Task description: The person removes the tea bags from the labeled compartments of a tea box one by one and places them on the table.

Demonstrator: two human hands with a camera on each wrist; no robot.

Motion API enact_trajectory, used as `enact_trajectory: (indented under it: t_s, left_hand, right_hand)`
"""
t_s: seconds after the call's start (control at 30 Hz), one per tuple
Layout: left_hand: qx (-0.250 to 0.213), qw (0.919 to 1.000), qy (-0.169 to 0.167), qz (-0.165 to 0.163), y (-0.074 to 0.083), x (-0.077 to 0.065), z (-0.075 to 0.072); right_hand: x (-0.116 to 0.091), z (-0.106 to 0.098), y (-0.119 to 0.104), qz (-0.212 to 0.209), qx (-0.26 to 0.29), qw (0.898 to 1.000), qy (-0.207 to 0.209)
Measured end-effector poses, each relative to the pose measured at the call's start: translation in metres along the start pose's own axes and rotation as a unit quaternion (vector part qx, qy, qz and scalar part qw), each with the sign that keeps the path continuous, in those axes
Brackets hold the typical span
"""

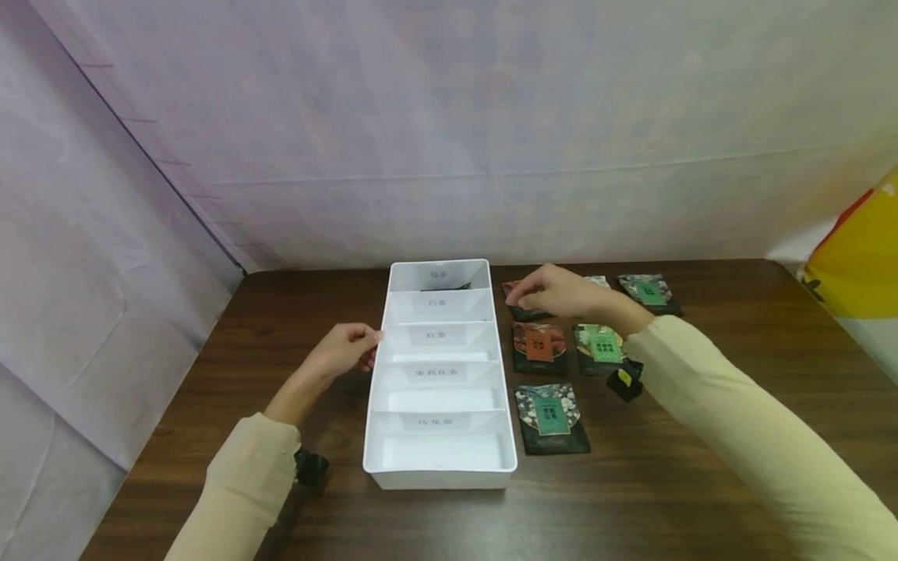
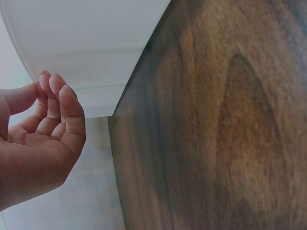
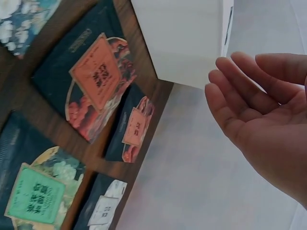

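Note:
A white tray [image 1: 442, 481] divided into labelled compartments stands mid-table. At its left side, the thumb and fingertips of my left hand [image 1: 344, 349] pinch the rim. A dark packet edge [image 1: 449, 288] shows in the rearmost compartment. My right hand [image 1: 557, 291] is raised right of the tray with nothing in it, its fingers loosely bent and apart from the thumb. In the head view it partly covers the rear red-labelled packet [image 1: 528, 314]. Another red-labelled packet [image 1: 539, 348] lies nearer, beside the tray.
Right of the tray lie a light-green-labelled packet [image 1: 599, 348], a white-labelled packet [image 3: 103, 211], a green-labelled packet [image 1: 648, 293] at the back and a blossom-patterned packet [image 1: 553, 418] in front. Pale cloth [image 1: 449, 179] hangs behind the brown table [image 1: 673, 483]. Yellow-and-red fabric [image 1: 859, 257] hangs at right.

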State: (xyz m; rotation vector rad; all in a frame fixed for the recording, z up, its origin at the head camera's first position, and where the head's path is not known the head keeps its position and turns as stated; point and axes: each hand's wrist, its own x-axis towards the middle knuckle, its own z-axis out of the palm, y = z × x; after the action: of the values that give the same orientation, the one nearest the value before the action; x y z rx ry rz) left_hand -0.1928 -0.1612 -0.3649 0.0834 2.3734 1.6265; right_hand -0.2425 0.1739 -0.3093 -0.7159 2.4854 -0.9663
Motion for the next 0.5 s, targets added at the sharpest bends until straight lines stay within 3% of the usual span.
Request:
enact_trajectory:
  t_s: [0.17,0.5]
  left_hand:
    - [0.002,1.0000,0.001,-0.003,0.000,0.000,0.000]
    - [-0.001,1.0000,-0.002,-0.004,0.000,0.000,0.000]
  right_hand:
    - [0.016,-0.002,-0.004,-0.011,-0.015,1.000,0.006]
    - [0.041,0.001,-0.016,0.026,-0.006,0.999,0.041]
